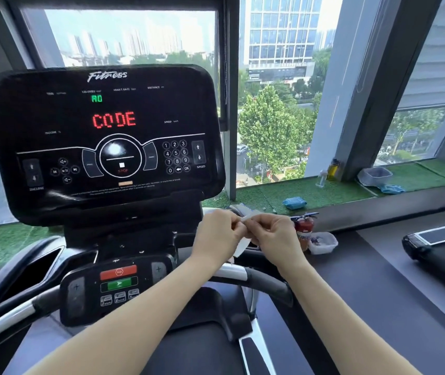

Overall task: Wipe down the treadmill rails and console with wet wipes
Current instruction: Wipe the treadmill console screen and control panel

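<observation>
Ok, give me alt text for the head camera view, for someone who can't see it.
Two bare hands, left hand and right hand, pinch a white wet wipe between them in front of a black treadmill console whose display reads CODE in red. Behind, a blue wipes packet lies on a green artificial-turf window ledge beside a small red fire extinguisher.

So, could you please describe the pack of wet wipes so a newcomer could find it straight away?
Look at the green turf sill under the window, right of the treadmill console. The pack of wet wipes lies flat near its front edge: a soft blue packet, unlike the clear tub and bottles farther right.
</observation>
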{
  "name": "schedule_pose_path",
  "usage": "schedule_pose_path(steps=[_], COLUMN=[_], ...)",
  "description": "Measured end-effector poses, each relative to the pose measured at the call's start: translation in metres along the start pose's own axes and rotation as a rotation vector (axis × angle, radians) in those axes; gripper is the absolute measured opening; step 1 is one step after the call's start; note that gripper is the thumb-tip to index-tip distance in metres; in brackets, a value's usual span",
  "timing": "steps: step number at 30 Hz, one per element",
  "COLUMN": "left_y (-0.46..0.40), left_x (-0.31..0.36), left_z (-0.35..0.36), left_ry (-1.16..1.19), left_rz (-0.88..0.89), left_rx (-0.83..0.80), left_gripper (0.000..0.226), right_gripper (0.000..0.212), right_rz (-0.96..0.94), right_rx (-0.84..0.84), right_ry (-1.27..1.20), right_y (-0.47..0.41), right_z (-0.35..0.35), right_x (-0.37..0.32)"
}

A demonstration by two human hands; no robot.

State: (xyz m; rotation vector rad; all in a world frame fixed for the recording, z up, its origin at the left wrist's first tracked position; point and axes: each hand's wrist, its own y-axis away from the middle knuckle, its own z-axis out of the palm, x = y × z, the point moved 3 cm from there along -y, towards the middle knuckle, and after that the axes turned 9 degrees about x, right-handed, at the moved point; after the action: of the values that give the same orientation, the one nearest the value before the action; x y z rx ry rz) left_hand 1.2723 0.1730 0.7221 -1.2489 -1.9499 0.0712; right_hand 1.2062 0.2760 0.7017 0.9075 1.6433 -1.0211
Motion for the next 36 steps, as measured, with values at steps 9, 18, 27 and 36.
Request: schedule_pose_path(steps=[9, 18, 27, 36], left_y=[0.004, 0.006, 0.005, -0.003], left_x=[-0.013, -0.016, -0.011, -0.014], left_z=[0.005, 0.009, 0.011, 0.040], left_ry=[0.301, 0.265, 0.986, 1.223], left_rz=[-0.170, -0.136, -0.812, -1.112], left_rx=[-0.057, -0.110, -0.029, -0.117], left_gripper=[0.029, 0.028, 0.020, 0.036], right_gripper=[0.019, 0.029, 0.019, 0.026], right_rz=[0.182, -0.058, 0.547, 0.647], right_rx=[-0.043, 0.012, 0.101, 0.199], right_ry=[-0.175, 0.144, -0.785, -0.975], right_y=[0.007, 0.002, 0.000, -0.007], right_z=[0.000, -0.002, -0.013, -0.027], right_x=[-0.001, 0.001, 0.003, 0.006])
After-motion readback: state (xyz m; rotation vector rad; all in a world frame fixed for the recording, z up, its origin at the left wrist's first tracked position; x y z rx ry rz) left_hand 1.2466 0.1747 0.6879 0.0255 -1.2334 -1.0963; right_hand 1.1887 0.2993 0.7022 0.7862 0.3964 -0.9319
